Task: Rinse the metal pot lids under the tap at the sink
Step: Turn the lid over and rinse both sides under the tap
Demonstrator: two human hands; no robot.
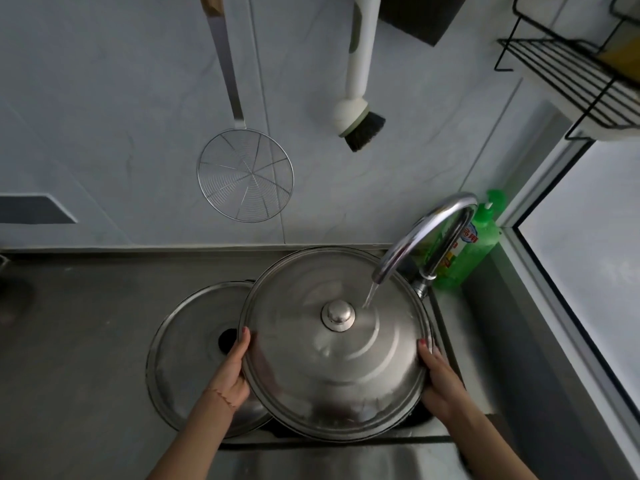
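Observation:
A large round metal pot lid (332,372) with a knob on top is held over the sink. My left hand (232,367) grips its left rim and my right hand (439,379) grips its right rim. Water runs from the curved chrome tap (424,233) onto the lid just right of the knob. A second metal lid (188,351) lies lower at the left, partly hidden under the held lid and my left arm.
The steel counter (76,327) runs off to the left. A green dish soap bottle (479,244) stands behind the tap. On the wall hang a wire skimmer (246,174) and a dish brush (360,123). A black wire rack (568,71) is at top right.

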